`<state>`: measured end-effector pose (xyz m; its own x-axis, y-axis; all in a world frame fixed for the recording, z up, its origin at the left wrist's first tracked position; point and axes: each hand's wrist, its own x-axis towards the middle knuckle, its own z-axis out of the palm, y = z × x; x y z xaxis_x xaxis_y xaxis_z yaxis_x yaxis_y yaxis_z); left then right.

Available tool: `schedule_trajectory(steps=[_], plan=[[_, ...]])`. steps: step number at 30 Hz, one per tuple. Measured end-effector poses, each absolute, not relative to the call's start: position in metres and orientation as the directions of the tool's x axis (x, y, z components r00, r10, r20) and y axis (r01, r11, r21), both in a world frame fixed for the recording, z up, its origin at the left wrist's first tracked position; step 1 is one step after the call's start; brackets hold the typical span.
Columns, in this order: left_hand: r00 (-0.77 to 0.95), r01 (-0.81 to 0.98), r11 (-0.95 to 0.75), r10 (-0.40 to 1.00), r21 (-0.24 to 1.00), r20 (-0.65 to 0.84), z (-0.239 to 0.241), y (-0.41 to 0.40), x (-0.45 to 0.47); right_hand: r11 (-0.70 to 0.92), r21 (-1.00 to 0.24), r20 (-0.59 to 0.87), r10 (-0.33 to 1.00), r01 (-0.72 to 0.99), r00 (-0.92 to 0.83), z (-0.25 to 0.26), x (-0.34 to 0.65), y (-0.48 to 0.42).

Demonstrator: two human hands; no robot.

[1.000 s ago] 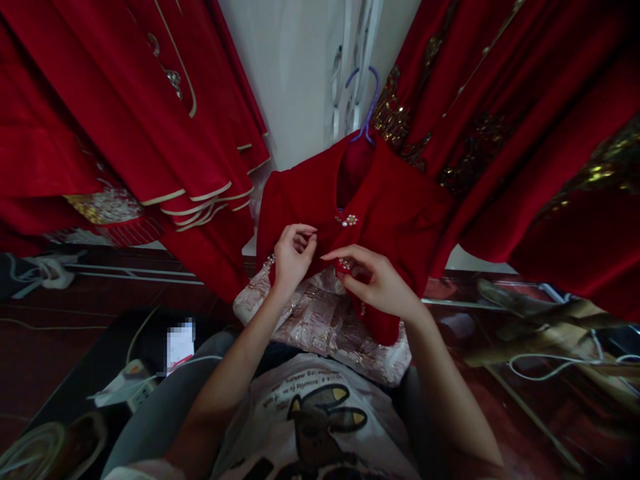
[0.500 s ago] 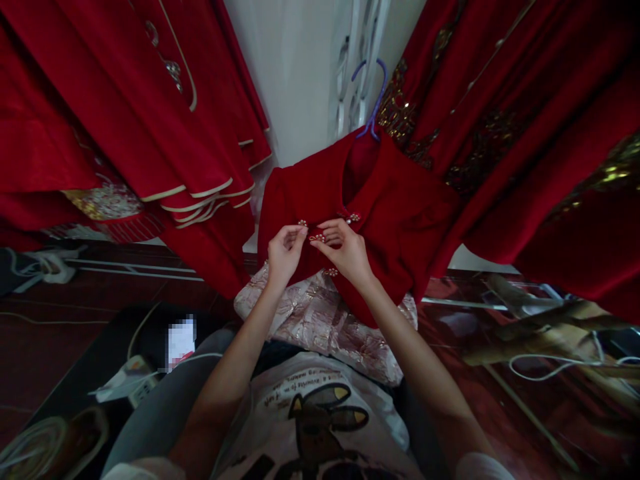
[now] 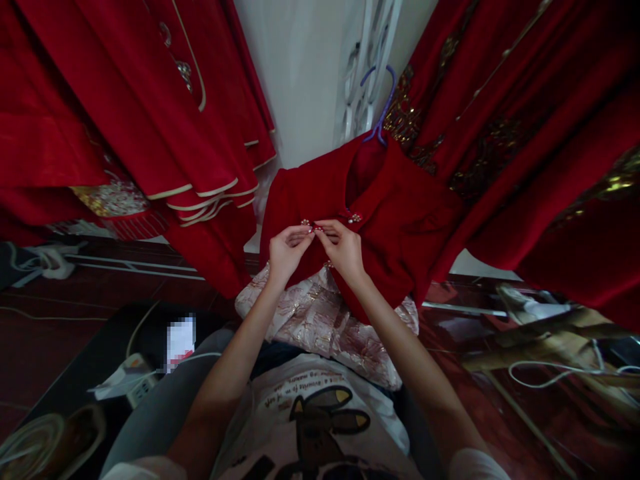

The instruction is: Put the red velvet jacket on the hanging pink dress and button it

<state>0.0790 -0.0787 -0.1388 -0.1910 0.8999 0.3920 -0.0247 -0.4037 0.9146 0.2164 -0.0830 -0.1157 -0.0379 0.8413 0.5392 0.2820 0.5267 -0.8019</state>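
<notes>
A short red jacket (image 3: 395,230) hangs on a purple hanger (image 3: 385,120) in front of me, its front parted at the collar. Flower-shaped beaded buttons (image 3: 355,218) run down the front edges. My left hand (image 3: 289,252) pinches one front edge at its fastener, thumb against fingertips. Right beside it, fingertips almost touching, my right hand (image 3: 343,248) is closed on a beaded button at the opposite edge. The fingers largely hide the small parts between them. Below the jacket, pale pink brocade fabric (image 3: 320,310) lies over my lap.
Red garments with cream piping (image 3: 200,153) hang at left, and red ones with gold sequins (image 3: 500,153) at right. A white metal frame (image 3: 370,73) stands behind the hanger. At lower left is a power strip (image 3: 137,383) with cables; wooden pieces (image 3: 540,337) lie at right.
My right hand has moved left and brought its button up to my left fingertips. The two front edges are now closer together. The view has shifted slightly.
</notes>
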Motion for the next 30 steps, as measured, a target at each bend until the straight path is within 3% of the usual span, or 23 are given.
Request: schedule_trajectory(steps=[7,15,23,27,30], plan=[[-0.151,0.171,-0.408,0.889,0.897,0.433,-0.137,-0.077,0.073,0.549,-0.775,0.561,0.826,0.315,-0.059,-0.117,0.215,-0.081],[0.068,0.317,-0.588,0.797,0.744,0.6,-0.116,-0.073,0.064,0.537,-0.775,0.538,0.837,0.332,-0.098,-0.115,0.222,-0.073],[0.229,0.441,-0.522,0.852,0.73,0.47,-0.1,-0.071,0.03,0.45,-0.845,0.412,0.892,0.289,-0.185,-0.117,0.253,-0.106],[0.256,0.493,-0.457,0.89,0.741,0.378,-0.114,-0.081,0.002,0.355,-0.852,0.3,0.934,0.385,-0.196,-0.122,0.275,-0.129],[0.271,0.501,-0.405,0.913,0.765,0.305,-0.132,-0.088,-0.007,0.337,-0.768,0.253,0.941,0.545,-0.226,-0.128,0.28,-0.134]])
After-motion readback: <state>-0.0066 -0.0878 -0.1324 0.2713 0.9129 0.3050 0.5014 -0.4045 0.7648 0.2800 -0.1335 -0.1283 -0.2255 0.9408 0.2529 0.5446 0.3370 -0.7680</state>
